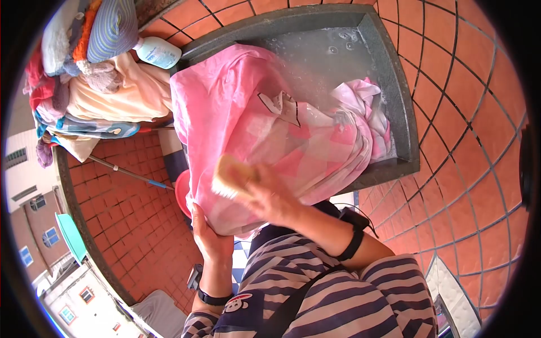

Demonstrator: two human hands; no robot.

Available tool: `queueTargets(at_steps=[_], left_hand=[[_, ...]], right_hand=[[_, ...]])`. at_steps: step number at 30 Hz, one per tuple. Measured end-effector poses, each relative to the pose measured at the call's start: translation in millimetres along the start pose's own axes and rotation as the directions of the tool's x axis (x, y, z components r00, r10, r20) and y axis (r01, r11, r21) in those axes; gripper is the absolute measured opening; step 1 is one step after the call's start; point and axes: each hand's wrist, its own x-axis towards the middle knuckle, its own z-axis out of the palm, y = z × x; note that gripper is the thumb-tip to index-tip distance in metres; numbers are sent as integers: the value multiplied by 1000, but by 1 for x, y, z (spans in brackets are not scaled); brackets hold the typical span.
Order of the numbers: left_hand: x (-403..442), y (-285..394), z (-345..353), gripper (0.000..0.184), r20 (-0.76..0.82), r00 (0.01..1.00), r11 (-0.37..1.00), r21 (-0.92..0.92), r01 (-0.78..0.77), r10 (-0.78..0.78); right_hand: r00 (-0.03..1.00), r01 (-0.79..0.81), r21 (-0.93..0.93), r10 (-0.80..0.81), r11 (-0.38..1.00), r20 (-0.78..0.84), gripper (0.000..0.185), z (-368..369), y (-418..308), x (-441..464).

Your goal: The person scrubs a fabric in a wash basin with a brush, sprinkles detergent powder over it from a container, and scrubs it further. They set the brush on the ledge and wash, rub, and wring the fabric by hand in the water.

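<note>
A wet pink and white cloth (248,129) is draped over the front edge of a dark stone basin (403,107), its far end lying in cloudy, soapy water (315,56). My left hand (211,239) grips the cloth's lower edge, thumb on top. Just above the cloth, my right hand (270,197) is wrapped round a scrubbing brush (231,174) with pale bristles. The hand and brush look slightly blurred. The bristles face down and left, close to the cloth; whether they touch it cannot be told.
A white bottle (159,52) stands at the basin's left corner beside piled clothes (112,90). Below the cloth's left edge is a red bucket (182,191), near a pole (132,173). Orange tiled wall (456,141) lies right of the basin.
</note>
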Motion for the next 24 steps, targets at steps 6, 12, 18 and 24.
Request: queueTargets(at_steps=[6,12,18,24], left_hand=[[-17,49,1,42,-17,1000,1000,-21,1,-1],[-8,38,-3,42,-14,998,994,-88,-62,61],[-21,50,3,46,-90,991,993,65,-95,101],[5,94,6,38,37,997,993,-100,-66,70]], right_hand=[[982,-124,-585,184,801,44,67,-71,141,-26],[825,-532,7,521,847,-219,58,-89,176,-44],[986,120,-36,-115,992,120,61,-1,14,1],[830,-514,-353,557,782,27,54,-147,237,-84]])
